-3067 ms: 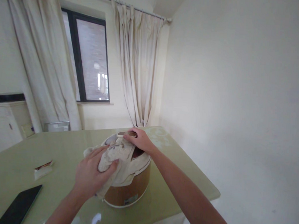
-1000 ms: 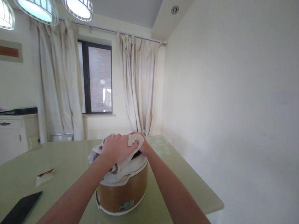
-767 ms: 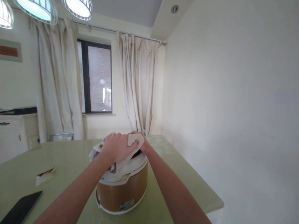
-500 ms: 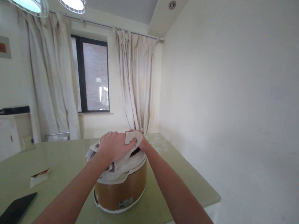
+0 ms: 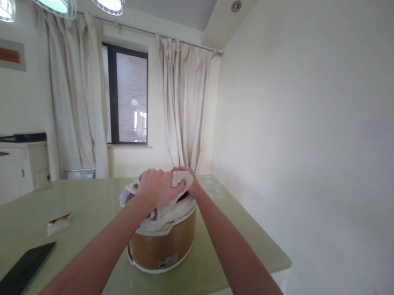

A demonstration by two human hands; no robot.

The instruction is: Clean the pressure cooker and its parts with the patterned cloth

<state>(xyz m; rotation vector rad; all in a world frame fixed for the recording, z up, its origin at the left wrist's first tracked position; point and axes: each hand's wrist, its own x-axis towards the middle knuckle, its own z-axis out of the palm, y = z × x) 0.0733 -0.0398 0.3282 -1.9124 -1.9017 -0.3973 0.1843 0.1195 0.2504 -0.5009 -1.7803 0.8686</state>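
A round pot-like appliance (image 5: 160, 250) with a brown-gold side, a white base ring and a small label stands on the green tabletop. Over its white top lies a pale cloth (image 5: 159, 216) with dark patches. My left hand (image 5: 159, 187) is closed on the cloth, its thumb pressing a bunched fold. Behind it, my right hand (image 5: 190, 180) grips the cloth's far side; its fingers are mostly hidden. Something dark, perhaps the handle on the lid, shows beneath the cloth by my right hand.
On the left of the glossy green table (image 5: 89, 212) lie a dark flat tablet-like slab (image 5: 22, 268) and a small whitish packet (image 5: 59, 223). A white cabinet (image 5: 9, 167) stands beyond it. The bare wall (image 5: 300, 149) runs along the right side.
The view has shifted, so the whole scene sits slightly further right and the table things a bit higher. Both hands keep their hold on the cloth, with little change relative to the appliance.
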